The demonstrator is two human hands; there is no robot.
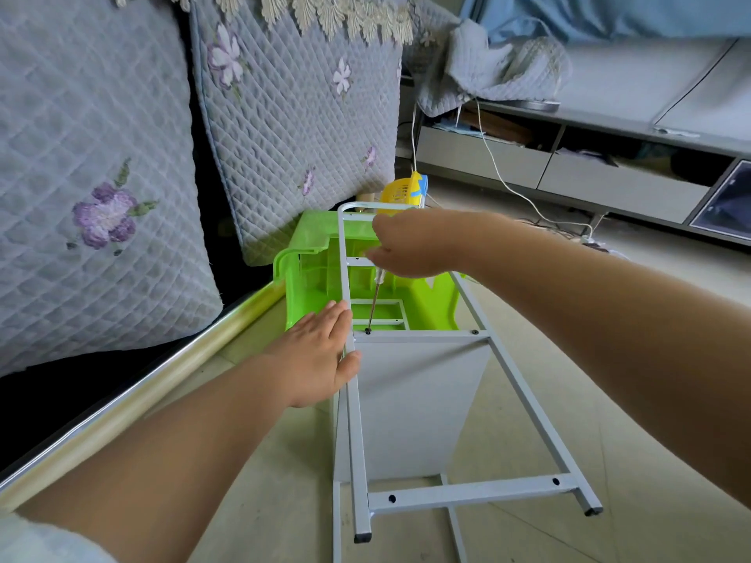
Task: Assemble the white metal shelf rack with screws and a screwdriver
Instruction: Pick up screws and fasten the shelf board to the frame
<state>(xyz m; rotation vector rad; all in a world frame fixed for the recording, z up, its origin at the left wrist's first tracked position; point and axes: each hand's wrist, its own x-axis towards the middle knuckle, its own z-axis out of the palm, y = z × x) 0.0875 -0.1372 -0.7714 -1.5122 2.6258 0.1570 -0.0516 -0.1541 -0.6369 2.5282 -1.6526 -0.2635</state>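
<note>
The white metal rack frame (pixel 471 491) lies on its side on the tiled floor, a white shelf panel (pixel 418 384) fixed between its side rails. My right hand (pixel 410 245) grips the handle of a screwdriver (pixel 376 296), whose tip sits in a dark screw (pixel 368 331) at the left end of the crossbar. A second screw (pixel 474 331) sits at the crossbar's right end. My left hand (pixel 315 355) presses flat against the left rail, fingers straight, thumb at the panel's edge.
A green plastic stool (pixel 321 262) lies on its side under the rack's far end. A yellow plastic item (pixel 400 193) stands behind it. Quilted sofa cushions (pixel 101 176) fill the left; a low TV cabinet (pixel 609 172) and a white cable (pixel 512 184) lie to the right.
</note>
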